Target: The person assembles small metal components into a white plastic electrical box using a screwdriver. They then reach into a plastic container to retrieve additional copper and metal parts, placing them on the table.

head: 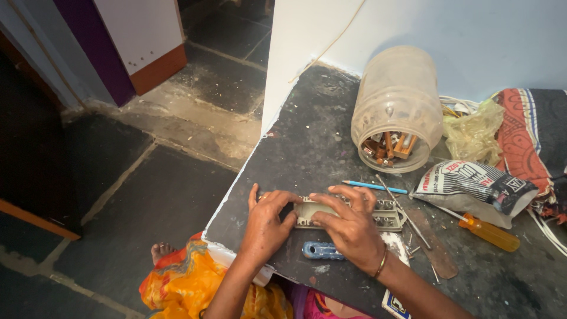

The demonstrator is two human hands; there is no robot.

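Here both hands are pinching the pale switch plate (348, 214): left hand (267, 227) steadying its end, right hand (349, 227) pressing on top; next probably needs the blue-handled tool (322, 251) just below the fingers.

Dark grey stone slab tabletop (307, 142) carries: clear plastic jar on its side (397, 106), blue pencil (373, 186), orange-handled screwdriver (489, 232), beige rectangular switch plate (348, 214), printed plastic pouch (472, 186).

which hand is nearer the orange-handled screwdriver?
Right. The right hand rests on the grey switch block, with the orange-handled screwdriver lying further to its right on the dark tabletop. The left hand grips the block's opposite end, farther away.
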